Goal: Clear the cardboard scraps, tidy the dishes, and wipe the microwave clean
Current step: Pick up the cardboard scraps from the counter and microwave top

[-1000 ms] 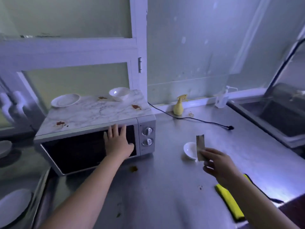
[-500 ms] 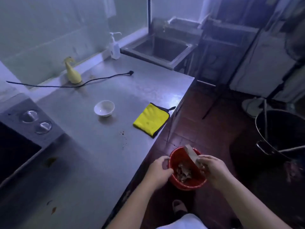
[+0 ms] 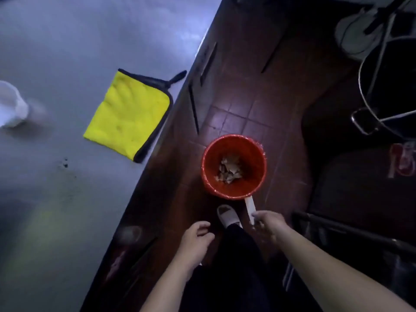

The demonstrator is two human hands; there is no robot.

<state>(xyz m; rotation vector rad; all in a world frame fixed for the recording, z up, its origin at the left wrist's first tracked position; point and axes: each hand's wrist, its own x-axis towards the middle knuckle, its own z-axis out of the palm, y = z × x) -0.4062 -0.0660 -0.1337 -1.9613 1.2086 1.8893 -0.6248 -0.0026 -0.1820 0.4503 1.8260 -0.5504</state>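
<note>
A red bin (image 3: 253, 158) stands on the tiled floor beside the steel counter (image 3: 67, 41), with a heap of brown cardboard scraps (image 3: 229, 168) at its bottom. My right hand (image 3: 267, 224) is just in front of the bin's near rim and pinches a pale cardboard strip (image 3: 249, 207) that points toward the bin. My left hand (image 3: 195, 237) hangs beside it with loosely curled fingers and holds nothing. A yellow cloth (image 3: 128, 113) lies at the counter's edge. A small white bowl (image 3: 11, 106) shows at the far left. The microwave is out of view.
A large dark pot (image 3: 394, 86) with metal handles stands on the floor at the right. My slippered foot (image 3: 227, 215) is right in front of the bin. Dark crumbs (image 3: 65, 164) dot the counter near the cloth.
My view has swung from the microwave down to the floor bin. My left hand has let go of the bin's rim. My right hand, still holding the strip, has drawn back from over the bin.
</note>
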